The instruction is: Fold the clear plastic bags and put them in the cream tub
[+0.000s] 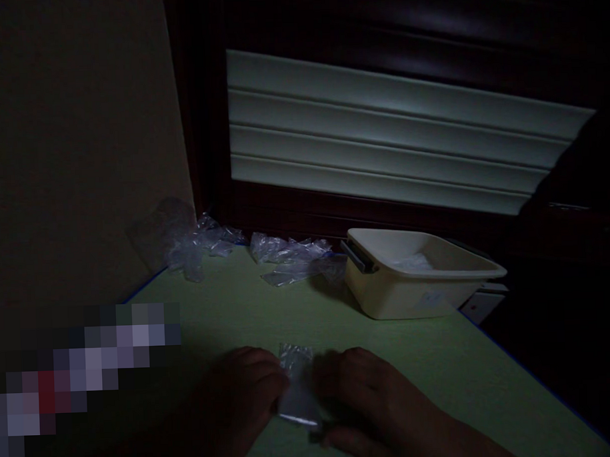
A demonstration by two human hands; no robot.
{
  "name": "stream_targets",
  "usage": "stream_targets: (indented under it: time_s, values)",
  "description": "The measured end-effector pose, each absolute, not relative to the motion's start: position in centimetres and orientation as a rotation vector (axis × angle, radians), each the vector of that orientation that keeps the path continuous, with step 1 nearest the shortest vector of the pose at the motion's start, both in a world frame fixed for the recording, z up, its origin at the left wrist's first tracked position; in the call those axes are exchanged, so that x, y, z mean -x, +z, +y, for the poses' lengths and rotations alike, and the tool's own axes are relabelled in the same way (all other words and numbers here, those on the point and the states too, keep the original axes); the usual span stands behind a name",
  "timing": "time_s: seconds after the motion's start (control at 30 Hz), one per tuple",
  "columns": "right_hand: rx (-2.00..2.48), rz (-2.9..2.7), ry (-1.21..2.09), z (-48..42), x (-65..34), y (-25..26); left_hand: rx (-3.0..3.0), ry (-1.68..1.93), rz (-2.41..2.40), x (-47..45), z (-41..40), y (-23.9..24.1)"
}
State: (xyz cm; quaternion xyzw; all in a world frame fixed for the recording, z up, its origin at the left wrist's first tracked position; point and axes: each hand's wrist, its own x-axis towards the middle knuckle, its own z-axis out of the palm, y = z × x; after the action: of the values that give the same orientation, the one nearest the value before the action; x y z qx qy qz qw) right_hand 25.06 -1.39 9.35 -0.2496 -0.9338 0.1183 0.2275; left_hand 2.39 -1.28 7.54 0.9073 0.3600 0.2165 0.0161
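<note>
Flanking a clear plastic packet (297,389) on a green table (222,308), the left hand (248,390) and the right hand (376,399) are bending inward at its two sides; whether either is grasping it is proving impossible to say. Farther back, a cream tub (392,295) is standing near the edge, crumpled clear bags (290,251) are lying to its left, and a louvred panel (381,129) is spanning the background.

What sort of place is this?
Probably a dim indoor corner, perhaps in a home: a green-topped table stands close to a plain wall and a dark-framed slatted panel.
</note>
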Motion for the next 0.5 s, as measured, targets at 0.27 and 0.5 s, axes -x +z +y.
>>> stream_targets:
  time_s: [0.27,0.5]
  values:
    - [0.782,-2.6,0.411,-1.2,-24.8,8.8,-2.764,0.698,1.074,-2.1,-1.1,6.9]
    - [0.941,-2.395,0.612,-1.8,-23.9,8.9,-2.413,1.094,1.197,-2.2,-1.3,6.0]
